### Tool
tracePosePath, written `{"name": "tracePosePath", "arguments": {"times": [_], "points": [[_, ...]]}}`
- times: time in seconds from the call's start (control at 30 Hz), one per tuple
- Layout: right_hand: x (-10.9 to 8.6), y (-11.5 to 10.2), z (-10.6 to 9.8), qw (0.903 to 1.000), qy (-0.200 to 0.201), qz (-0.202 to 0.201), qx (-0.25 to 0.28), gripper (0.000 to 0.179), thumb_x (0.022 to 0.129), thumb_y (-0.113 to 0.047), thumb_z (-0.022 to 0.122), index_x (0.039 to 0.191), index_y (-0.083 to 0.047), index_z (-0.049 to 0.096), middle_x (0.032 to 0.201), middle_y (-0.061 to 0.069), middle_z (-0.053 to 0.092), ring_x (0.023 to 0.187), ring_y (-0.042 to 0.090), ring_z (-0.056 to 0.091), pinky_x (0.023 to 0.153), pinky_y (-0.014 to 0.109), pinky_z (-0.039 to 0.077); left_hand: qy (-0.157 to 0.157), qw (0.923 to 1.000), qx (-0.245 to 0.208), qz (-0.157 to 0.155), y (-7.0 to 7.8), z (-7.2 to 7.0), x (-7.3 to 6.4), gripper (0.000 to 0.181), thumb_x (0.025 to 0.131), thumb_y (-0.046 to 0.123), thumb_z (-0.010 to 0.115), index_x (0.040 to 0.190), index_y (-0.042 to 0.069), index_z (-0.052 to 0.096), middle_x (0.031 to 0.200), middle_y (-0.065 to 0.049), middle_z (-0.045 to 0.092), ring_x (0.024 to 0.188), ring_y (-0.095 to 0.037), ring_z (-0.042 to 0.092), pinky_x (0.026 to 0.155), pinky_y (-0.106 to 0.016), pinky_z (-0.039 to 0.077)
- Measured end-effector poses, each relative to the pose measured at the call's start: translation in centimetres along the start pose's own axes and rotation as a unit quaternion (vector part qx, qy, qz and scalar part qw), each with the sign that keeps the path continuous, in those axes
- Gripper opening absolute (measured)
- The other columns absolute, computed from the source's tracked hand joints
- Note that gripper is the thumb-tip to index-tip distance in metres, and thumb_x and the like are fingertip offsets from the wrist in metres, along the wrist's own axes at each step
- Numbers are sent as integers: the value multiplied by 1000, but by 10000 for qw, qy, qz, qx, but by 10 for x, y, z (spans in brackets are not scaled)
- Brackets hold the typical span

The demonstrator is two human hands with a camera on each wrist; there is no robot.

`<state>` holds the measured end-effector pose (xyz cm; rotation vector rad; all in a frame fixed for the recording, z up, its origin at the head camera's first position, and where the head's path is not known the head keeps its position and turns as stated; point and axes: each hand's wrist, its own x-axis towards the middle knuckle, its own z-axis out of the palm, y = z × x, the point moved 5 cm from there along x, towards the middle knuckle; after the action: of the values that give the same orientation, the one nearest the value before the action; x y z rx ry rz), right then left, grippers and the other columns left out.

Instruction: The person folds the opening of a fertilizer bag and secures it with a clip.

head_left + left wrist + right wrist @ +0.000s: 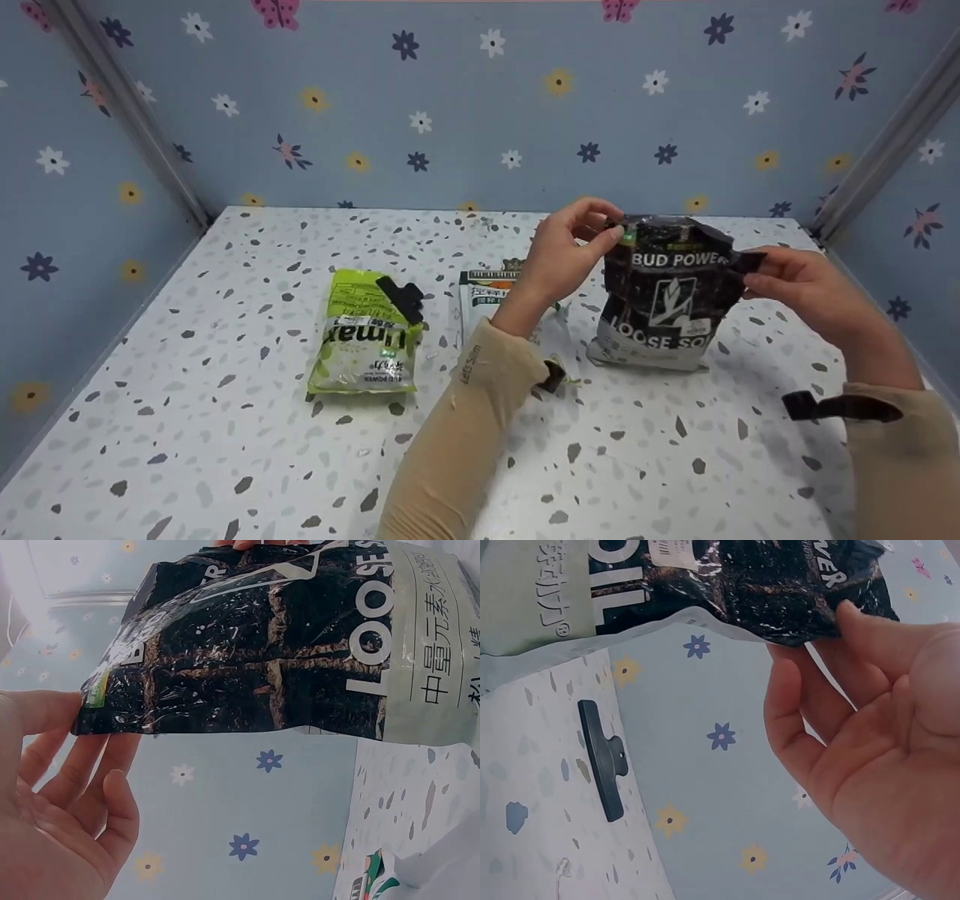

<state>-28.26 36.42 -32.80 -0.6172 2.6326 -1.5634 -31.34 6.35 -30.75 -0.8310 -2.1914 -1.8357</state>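
A black plastic bag (660, 300) lettered "BUD POWER" and "LOOSE SOIL" stands upright on the table, its pale lower band toward the surface. My left hand (566, 247) pinches its upper left corner between thumb and fingers. On the other side, my right hand (799, 281) pinches the dark upper right corner. The right wrist view shows the thumb of the right hand (870, 705) pressed on the bag's black film (780, 592). In the left wrist view, the bag's front (247, 652) looks creased and glossy, and the left hand (67, 795) grips its corner by the green patch.
A green and white bag (364, 337) with a black clip (403, 300) lies at left. Partly behind my left forearm is a white and green packet (480, 296). Another black clip (601, 761) lies on the speckled table (225, 450). Flower-patterned panels (487, 97) enclose the table.
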Motion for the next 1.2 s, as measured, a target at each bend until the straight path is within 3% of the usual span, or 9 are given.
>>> {"name": "tracePosePath", "arguments": {"times": [0.13, 0.3, 0.43, 0.63, 0.83, 1.03, 1.2], "points": [[-3, -1, -1, 9996, -239, -73, -153, 38, 97, 5, 59, 133, -7, 60, 104, -4, 66, 90, 9, 65, 80, 19, 51, 9, 9999, 81, 66, 2, 2, 0, 22, 98, 21, 67, 120, 18, 67, 92, 4, 66, 83, -12, 63, 71, -29, 49], [-6, -3, 0, 9965, -793, -252, -67, 49, 95, 10, 59, 142, -2, 51, 132, -13, 56, 110, 3, 60, 84, 21, 52, -21, 9995, 231, 198, 5, 3, 0, 23, 98, 24, 67, 119, 14, 70, 96, 6, 66, 83, -9, 62, 68, -28, 50], [-7, -6, 0, 9956, -910, -234, -59, 45, 99, 6, 55, 143, 1, 49, 132, -10, 57, 116, 3, 58, 87, 20, 51, -42, 9993, 278, 252, 8, 2, 0, 20, 98, 24, 67, 114, 14, 72, 96, 8, 66, 82, -7, 62, 67, -27, 48], [0, -20, 5, 9994, -25, -338, -83, 31, 105, -7, 50, 133, 4, 59, 119, -3, 65, 108, 10, 60, 86, 20, 50, -174, 9993, 131, 289, 11, 3, -1, 15, 96, 23, 69, 108, 15, 72, 90, 9, 68, 80, -8, 62, 67, -27, 48], [2, -47, 21, 9933, 836, -593, -528, 26, 104, -10, 53, 120, 6, 66, 108, -6, 67, 96, 11, 59, 80, 17, 49, -415, 9980, 69, 474, 17, 6, -3, 12, 97, 24, 69, 104, 14, 72, 87, 8, 69, 78, -9, 63, 68, -27, 50], [2, -58, 33, 9880, 1211, -607, -745, 23, 101, -10, 59, 116, 5, 68, 101, -4, 67, 88, 11, 60, 78, 14, 49, -561, 9942, 654, 649, 28, 12, -4, 11, 97, 24, 69, 102, 15, 73, 94, 8, 67, 82, -5, 60, 73, -23, 49], [2, -59, 39, 9867, 1278, -726, -696, 17, 99, -5, 62, 110, 6, 70, 93, 5, 65, 76, 15, 60, 69, 18, 51, -624, 9835, 1402, 956, 40, 20, -6, 13, 98, 25, 67, 101, 14, 73, 98, 5, 67, 86, -3, 60, 79, -17, 47]]}}
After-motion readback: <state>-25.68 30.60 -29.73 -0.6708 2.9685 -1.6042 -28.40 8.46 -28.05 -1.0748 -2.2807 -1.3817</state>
